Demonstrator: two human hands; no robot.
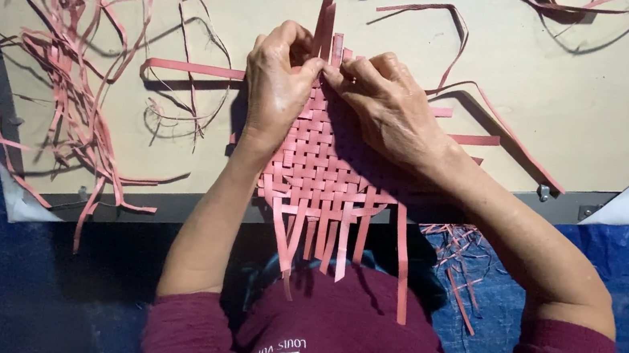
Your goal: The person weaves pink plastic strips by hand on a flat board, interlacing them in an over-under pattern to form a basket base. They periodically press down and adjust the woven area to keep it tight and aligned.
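Head view: the woven mat [316, 161] looks partly done; left hand [278, 83] and right hand [388, 105] pinch strips [329, 37] at its far edge, loose ends [338, 240] hanging near.

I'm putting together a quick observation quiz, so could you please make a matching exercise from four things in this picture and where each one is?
Things:
1. woven pink mat
2. heap of loose pink strips
3. left hand
4. right hand

Places:
A. far left of the board
B. pinching strips at the mat's top edge, on the left
C. under both hands, its fringe hanging over the board's near edge
D. pinching strips at the mat's top edge, on the right

Pairs: 1-C, 2-A, 3-B, 4-D
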